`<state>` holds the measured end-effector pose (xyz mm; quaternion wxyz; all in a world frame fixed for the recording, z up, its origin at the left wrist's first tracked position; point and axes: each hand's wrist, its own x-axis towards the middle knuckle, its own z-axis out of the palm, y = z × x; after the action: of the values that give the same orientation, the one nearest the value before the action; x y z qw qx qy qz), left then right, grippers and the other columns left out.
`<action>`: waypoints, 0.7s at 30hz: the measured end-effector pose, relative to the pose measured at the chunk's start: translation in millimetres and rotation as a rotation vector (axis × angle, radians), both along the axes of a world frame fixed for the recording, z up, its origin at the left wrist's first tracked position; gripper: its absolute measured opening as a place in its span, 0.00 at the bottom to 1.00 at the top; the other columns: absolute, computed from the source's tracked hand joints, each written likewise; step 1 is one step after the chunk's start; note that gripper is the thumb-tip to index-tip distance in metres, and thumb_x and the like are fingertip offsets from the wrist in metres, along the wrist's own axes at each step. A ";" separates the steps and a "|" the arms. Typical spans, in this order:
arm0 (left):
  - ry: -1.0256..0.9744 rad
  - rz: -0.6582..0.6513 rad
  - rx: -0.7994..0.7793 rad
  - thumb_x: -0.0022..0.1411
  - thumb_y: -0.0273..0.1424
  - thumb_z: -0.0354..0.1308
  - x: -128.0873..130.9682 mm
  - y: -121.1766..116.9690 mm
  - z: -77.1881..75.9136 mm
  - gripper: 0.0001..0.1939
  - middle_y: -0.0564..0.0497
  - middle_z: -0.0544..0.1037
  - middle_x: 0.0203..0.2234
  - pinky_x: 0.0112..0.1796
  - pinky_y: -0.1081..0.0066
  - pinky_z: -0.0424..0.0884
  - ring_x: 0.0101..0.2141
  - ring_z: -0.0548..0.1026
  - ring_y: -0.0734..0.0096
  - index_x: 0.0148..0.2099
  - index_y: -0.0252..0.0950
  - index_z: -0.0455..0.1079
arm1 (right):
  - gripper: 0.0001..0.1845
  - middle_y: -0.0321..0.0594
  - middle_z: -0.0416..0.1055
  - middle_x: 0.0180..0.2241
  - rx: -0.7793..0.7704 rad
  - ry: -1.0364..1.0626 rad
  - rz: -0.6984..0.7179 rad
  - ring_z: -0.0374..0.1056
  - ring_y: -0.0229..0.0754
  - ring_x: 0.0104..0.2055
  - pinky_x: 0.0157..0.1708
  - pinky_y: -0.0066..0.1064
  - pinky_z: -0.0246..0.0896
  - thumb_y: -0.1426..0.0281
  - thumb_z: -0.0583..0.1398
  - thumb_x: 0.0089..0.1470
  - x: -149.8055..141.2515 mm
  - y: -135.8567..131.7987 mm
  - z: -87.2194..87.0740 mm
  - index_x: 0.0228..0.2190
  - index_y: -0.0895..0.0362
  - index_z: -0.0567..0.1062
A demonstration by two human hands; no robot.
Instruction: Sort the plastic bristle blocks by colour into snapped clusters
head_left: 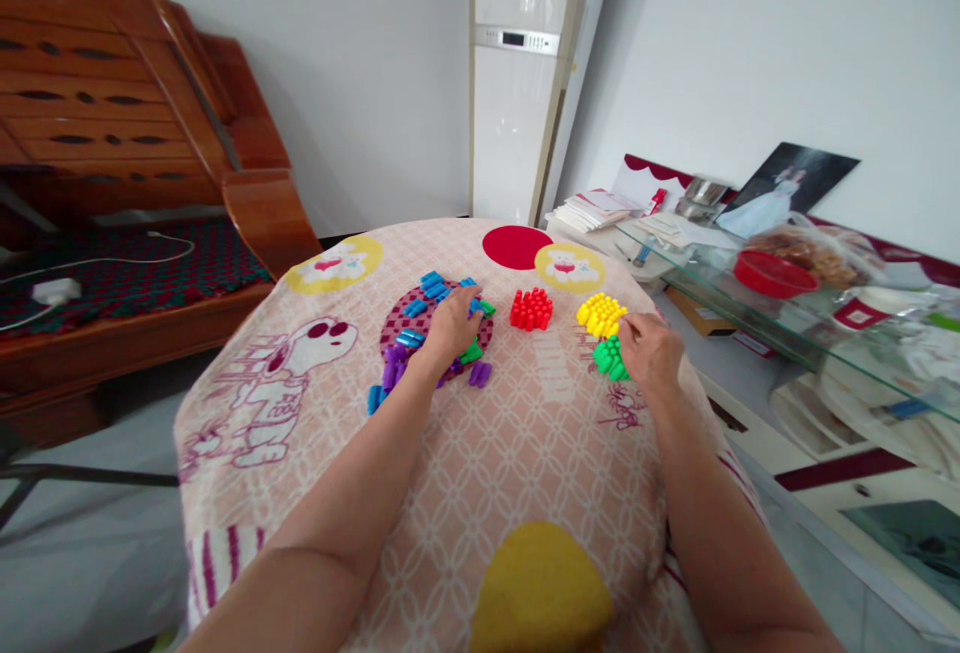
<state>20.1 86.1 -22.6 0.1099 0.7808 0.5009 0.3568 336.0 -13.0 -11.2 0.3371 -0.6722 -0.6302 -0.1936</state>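
My left hand [452, 325] reaches over a loose pile of small plastic pieces, its fingers slightly apart at the pile's right side. Blue pieces [433, 285], purple pieces [394, 368] and a few green pieces [471, 352] lie scattered around it. Beside a cluster of upright green pegs [611, 359], my right hand [651, 351] has thumb and fingertips pressed together; whatever they hold is hidden. Just behind that cluster stand bunched yellow pegs [601, 314]. Red pegs [531, 309] stand in a tight group between the two hands.
A patterned pink cloth [480, 473] covers the round table. At left is a wooden bench [97, 113] with a white cord. To the right, a glass shelf [810, 323] carries a red bowl [776, 273], papers and a photo. A tall white cabinet unit [517, 113] stands behind.
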 end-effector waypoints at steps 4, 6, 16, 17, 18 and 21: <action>0.219 0.009 -0.054 0.60 0.27 0.57 19.1 13.3 3.7 0.24 0.34 0.74 0.54 0.57 0.59 0.64 0.56 0.71 0.51 0.59 0.28 0.67 | 0.17 0.47 0.76 0.30 0.063 -0.005 0.069 0.68 0.43 0.33 0.35 0.31 0.56 0.67 0.51 0.61 -16.0 -6.3 -5.1 0.30 0.58 0.78; 0.335 0.025 -0.091 0.60 0.29 0.58 25.4 22.0 5.5 0.22 0.33 0.76 0.51 0.55 0.55 0.64 0.55 0.72 0.46 0.56 0.29 0.70 | 0.17 0.47 0.76 0.30 0.078 -0.004 0.080 0.68 0.43 0.34 0.35 0.31 0.57 0.67 0.52 0.61 -20.7 -7.1 -7.0 0.30 0.57 0.78; 0.195 -0.085 0.077 0.57 0.27 0.58 44.0 -5.5 16.7 0.20 0.38 0.78 0.45 0.55 0.54 0.66 0.48 0.75 0.52 0.52 0.32 0.73 | 0.18 0.47 0.77 0.28 0.303 0.301 -0.001 0.70 0.44 0.30 0.35 0.34 0.64 0.62 0.54 0.58 1.6 -10.5 5.7 0.31 0.60 0.79; 0.086 -0.157 0.062 0.57 0.27 0.59 49.2 -17.7 17.5 0.21 0.40 0.78 0.45 0.52 0.58 0.69 0.47 0.76 0.56 0.54 0.32 0.71 | 0.19 0.46 0.77 0.27 0.316 0.362 -0.005 0.70 0.44 0.29 0.33 0.34 0.65 0.60 0.55 0.57 2.4 -11.6 7.0 0.30 0.60 0.79; -0.012 -0.247 0.025 0.57 0.27 0.59 54.9 -30.1 17.0 0.23 0.42 0.78 0.46 0.49 0.61 0.72 0.45 0.77 0.60 0.56 0.33 0.70 | 0.19 0.44 0.76 0.26 0.302 0.430 0.011 0.69 0.43 0.27 0.31 0.33 0.65 0.59 0.56 0.56 1.5 -12.6 7.7 0.30 0.60 0.80; -0.230 -0.429 -0.133 0.54 0.25 0.62 70.9 -61.8 7.1 0.28 0.44 0.79 0.45 0.40 0.67 0.77 0.35 0.79 0.69 0.59 0.33 0.67 | 0.19 0.41 0.75 0.23 0.064 0.640 0.164 0.68 0.41 0.22 0.23 0.31 0.63 0.57 0.59 0.53 -11.6 -15.3 6.1 0.32 0.61 0.81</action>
<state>91.0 24.3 -15.5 0.2903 0.8147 0.3305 0.3779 324.4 -28.3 -5.1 0.5533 -0.6351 -0.5379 0.0357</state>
